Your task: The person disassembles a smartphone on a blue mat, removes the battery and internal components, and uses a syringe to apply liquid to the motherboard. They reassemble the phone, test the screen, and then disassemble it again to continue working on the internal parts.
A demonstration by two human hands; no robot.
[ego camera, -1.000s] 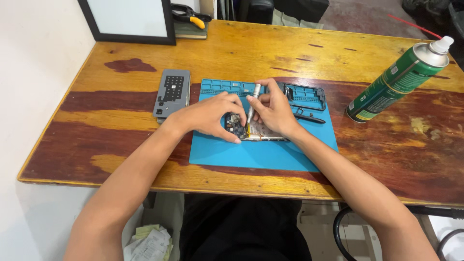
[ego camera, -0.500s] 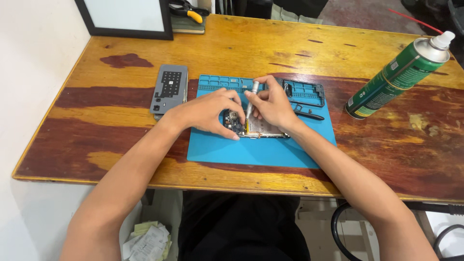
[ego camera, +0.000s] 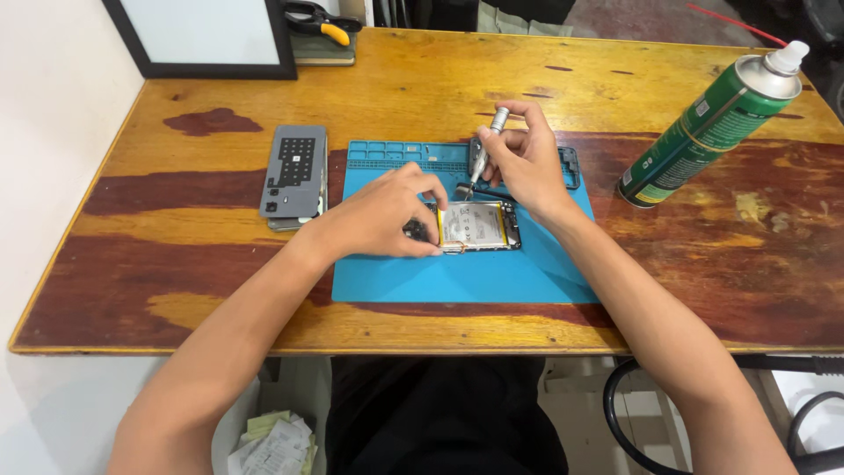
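Note:
An opened phone point(ego camera: 479, 225) with its battery showing lies on a blue work mat point(ego camera: 457, 273) in the middle of the wooden table. My left hand point(ego camera: 382, 215) rests on the phone's left end and pins it down. My right hand point(ego camera: 527, 158) holds a slim silver screwdriver point(ego camera: 483, 149) upright, its tip lifted just above the phone's top edge. A grey phone back cover point(ego camera: 294, 171) lies to the left of the mat.
A green spray can point(ego camera: 712, 123) lies tilted at the right. A framed board point(ego camera: 207, 35) and yellow-handled pliers point(ego camera: 325, 22) sit at the far edge. A black frame part point(ego camera: 571, 167) lies on the mat behind my right hand.
My right hand has raised the screwdriver up and away from the phone, uncovering the battery. My left hand stays on the phone's left end.

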